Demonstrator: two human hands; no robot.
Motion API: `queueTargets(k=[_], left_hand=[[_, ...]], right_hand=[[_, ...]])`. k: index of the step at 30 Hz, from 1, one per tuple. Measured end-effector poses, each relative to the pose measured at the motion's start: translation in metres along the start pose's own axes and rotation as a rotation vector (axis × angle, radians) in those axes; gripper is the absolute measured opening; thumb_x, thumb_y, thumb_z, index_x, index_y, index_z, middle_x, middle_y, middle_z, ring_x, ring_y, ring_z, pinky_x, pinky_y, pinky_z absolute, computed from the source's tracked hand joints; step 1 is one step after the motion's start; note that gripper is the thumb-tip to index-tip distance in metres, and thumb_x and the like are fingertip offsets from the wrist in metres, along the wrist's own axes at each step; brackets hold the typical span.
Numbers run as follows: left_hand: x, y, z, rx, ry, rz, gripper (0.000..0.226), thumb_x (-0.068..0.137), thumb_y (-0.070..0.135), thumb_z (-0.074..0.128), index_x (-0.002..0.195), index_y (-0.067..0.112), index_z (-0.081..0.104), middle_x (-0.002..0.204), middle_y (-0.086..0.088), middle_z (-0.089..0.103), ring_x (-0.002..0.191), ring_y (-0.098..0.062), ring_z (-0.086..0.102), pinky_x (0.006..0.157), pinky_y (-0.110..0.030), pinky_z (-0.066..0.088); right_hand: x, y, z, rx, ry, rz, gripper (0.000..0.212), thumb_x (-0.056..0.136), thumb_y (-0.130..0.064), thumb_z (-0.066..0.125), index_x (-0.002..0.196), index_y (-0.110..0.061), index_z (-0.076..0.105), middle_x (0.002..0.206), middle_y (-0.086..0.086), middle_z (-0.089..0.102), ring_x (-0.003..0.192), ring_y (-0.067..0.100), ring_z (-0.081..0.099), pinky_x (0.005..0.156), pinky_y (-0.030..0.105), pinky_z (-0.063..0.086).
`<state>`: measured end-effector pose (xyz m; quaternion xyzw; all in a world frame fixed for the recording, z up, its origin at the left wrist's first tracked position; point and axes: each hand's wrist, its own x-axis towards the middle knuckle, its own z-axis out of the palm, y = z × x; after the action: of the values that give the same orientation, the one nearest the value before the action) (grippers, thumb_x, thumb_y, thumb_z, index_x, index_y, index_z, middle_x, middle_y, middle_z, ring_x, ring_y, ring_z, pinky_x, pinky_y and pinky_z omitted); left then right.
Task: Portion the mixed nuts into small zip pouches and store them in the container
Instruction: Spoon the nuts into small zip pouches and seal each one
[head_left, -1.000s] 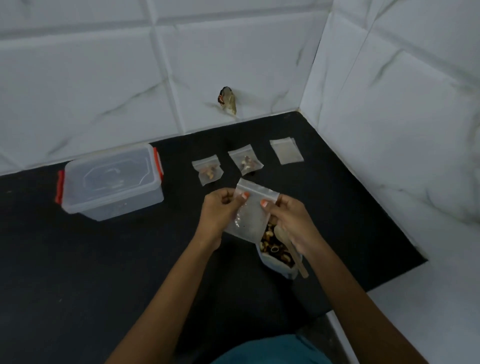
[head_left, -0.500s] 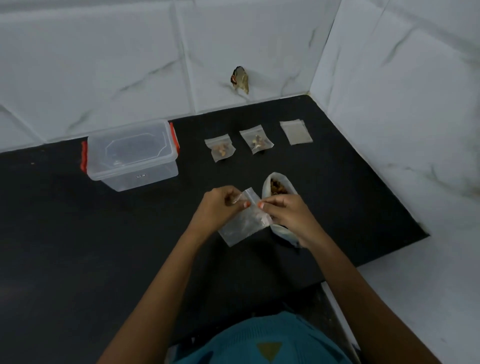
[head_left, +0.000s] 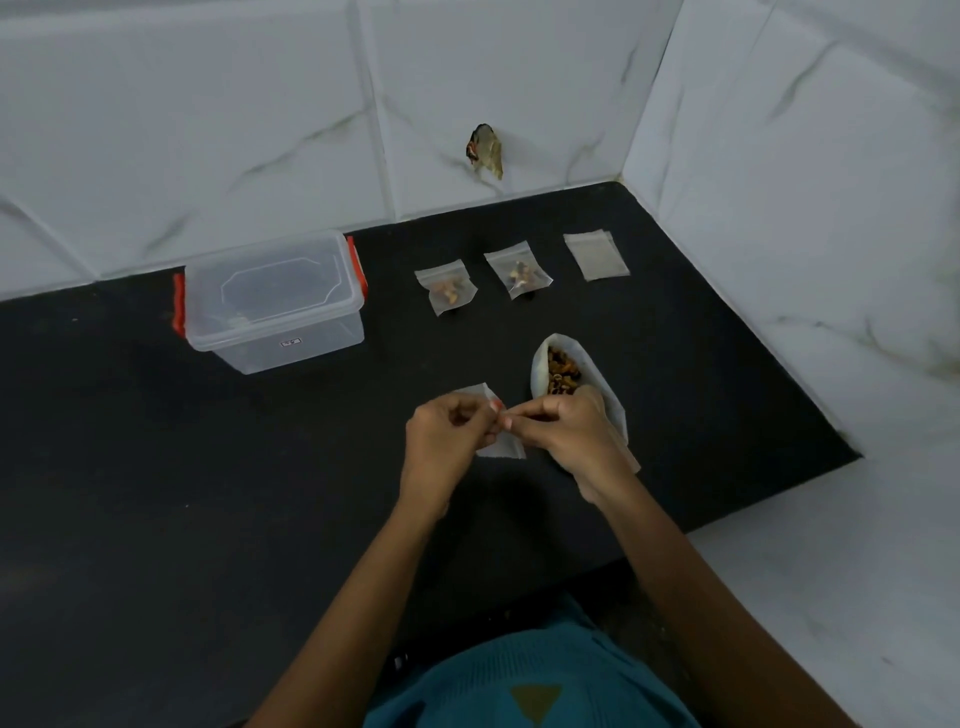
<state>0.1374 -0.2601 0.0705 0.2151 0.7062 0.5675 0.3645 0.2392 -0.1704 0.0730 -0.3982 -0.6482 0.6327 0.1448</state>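
Head view: left hand (head_left: 447, 441) and right hand (head_left: 566, 441) both pinch the empty pouch (head_left: 506, 451) between them — nut bag (head_left: 597, 384) lies just beyond the right hand, mouth toward the wall (head_left: 260, 130); right hand nearer.

Bare black countertop (head_left: 156, 493) stretches wide on the left and along the near edge. Back left, a lidded clear plastic container with red latches (head_left: 272, 301) sits near the white tiled back wall (head_left: 234, 130). An open lane separates it from a nut-filled clear zip pouch (head_left: 447, 288), a second filled pouch (head_left: 518, 270) and a stack of empty pouches (head_left: 596, 255). The open white bag of mixed nuts (head_left: 571, 374) blocks mid-counter, toward the right tiled wall (head_left: 805, 234).
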Motion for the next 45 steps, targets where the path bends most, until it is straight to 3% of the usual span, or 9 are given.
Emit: queueTargets(k=[3, 7, 12, 18, 26, 30, 35, 39, 45], left_hand=[[0.0, -0.001, -0.005, -0.035, -0.034, -0.015, 0.01, 0.088, 0.011, 0.057, 0.085, 0.013, 0.066, 0.085, -0.005, 0.07, 0.077, -0.01, 0.068, 0.07, -0.018, 0.055], [0.0, -0.002, -0.008, -0.011, -0.054, -0.027, 0.012, 0.089, 0.008, 0.055, 0.088, 0.015, 0.065, 0.089, -0.004, 0.07, 0.081, -0.011, 0.069, 0.075, -0.022, 0.056], [-0.004, -0.001, -0.001, -0.037, -0.013, -0.054, 0.003, 0.087, 0.014, 0.06, 0.087, 0.016, 0.063, 0.091, -0.005, 0.067, 0.083, -0.013, 0.067, 0.071, -0.02, 0.055], [-0.004, -0.002, -0.003, -0.074, -0.007, -0.036, 0.01, 0.084, 0.002, 0.061, 0.082, 0.012, 0.064, 0.083, -0.005, 0.067, 0.071, -0.006, 0.067, 0.063, -0.013, 0.053], [-0.006, 0.0, -0.003, 0.327, 0.066, 0.083, 0.015, 0.083, 0.006, 0.062, 0.086, 0.019, 0.055, 0.086, 0.008, 0.056, 0.079, -0.006, 0.057, 0.067, -0.017, 0.049], [-0.008, 0.004, 0.001, 0.21, 0.031, 0.033, 0.009, 0.091, 0.012, 0.052, 0.087, 0.02, 0.047, 0.092, 0.005, 0.054, 0.083, -0.012, 0.061, 0.073, -0.033, 0.057], [-0.01, 0.004, 0.002, 0.303, 0.035, 0.059, 0.027, 0.09, 0.005, 0.052, 0.114, 0.015, 0.044, 0.097, 0.008, 0.049, 0.07, 0.0, 0.053, 0.055, -0.009, 0.049], [-0.007, 0.006, 0.001, 0.572, 0.023, 0.104, 0.029, 0.088, 0.004, 0.055, 0.116, 0.011, 0.054, 0.116, -0.007, 0.059, 0.085, -0.006, 0.058, 0.061, -0.012, 0.047], [0.0, 0.01, -0.007, 0.708, -0.053, 0.165, 0.03, 0.089, 0.016, 0.057, 0.119, 0.017, 0.056, 0.116, -0.003, 0.06, 0.085, -0.006, 0.059, 0.074, -0.019, 0.05]], right_hand=[[-0.001, 0.003, 0.003, 0.015, -0.025, 0.005, 0.006, 0.084, -0.011, 0.064, 0.085, -0.016, 0.069, 0.092, 0.005, 0.07, 0.092, 0.013, 0.066, 0.083, 0.026, 0.054], [-0.003, 0.003, 0.005, 0.048, 0.01, 0.028, 0.009, 0.086, -0.01, 0.061, 0.083, -0.016, 0.067, 0.088, 0.002, 0.068, 0.087, 0.012, 0.065, 0.082, 0.027, 0.055], [-0.005, 0.005, 0.016, -0.201, 0.148, -0.134, 0.008, 0.086, -0.014, 0.062, 0.088, -0.009, 0.067, 0.083, -0.002, 0.066, 0.078, 0.006, 0.062, 0.072, 0.017, 0.051], [-0.005, 0.004, 0.019, -0.246, 0.137, -0.201, 0.014, 0.081, -0.003, 0.065, 0.094, -0.003, 0.064, 0.083, -0.002, 0.063, 0.072, -0.003, 0.058, 0.066, 0.005, 0.047], [-0.005, 0.003, 0.01, -0.429, 0.358, -0.233, 0.015, 0.079, -0.001, 0.06, 0.089, -0.012, 0.062, 0.077, -0.006, 0.059, 0.071, 0.005, 0.057, 0.068, 0.015, 0.049], [-0.005, 0.003, 0.018, -0.472, 0.285, -0.296, 0.015, 0.081, 0.0, 0.062, 0.094, -0.006, 0.063, 0.091, 0.003, 0.06, 0.078, 0.008, 0.057, 0.069, 0.005, 0.044], [-0.008, 0.004, 0.024, -0.519, 0.24, -0.282, 0.012, 0.084, -0.005, 0.061, 0.095, -0.007, 0.062, 0.09, 0.001, 0.058, 0.083, 0.01, 0.057, 0.065, 0.007, 0.042], [-0.009, 0.002, 0.013, -0.557, 0.354, -0.24, 0.013, 0.083, -0.004, 0.06, 0.095, -0.008, 0.063, 0.085, -0.009, 0.05, 0.077, 0.004, 0.052, 0.064, 0.011, 0.043], [-0.004, 0.004, 0.009, -0.454, 0.346, -0.184, 0.012, 0.083, -0.003, 0.06, 0.091, -0.011, 0.063, 0.084, -0.002, 0.061, 0.074, 0.004, 0.057, 0.065, 0.013, 0.049]])
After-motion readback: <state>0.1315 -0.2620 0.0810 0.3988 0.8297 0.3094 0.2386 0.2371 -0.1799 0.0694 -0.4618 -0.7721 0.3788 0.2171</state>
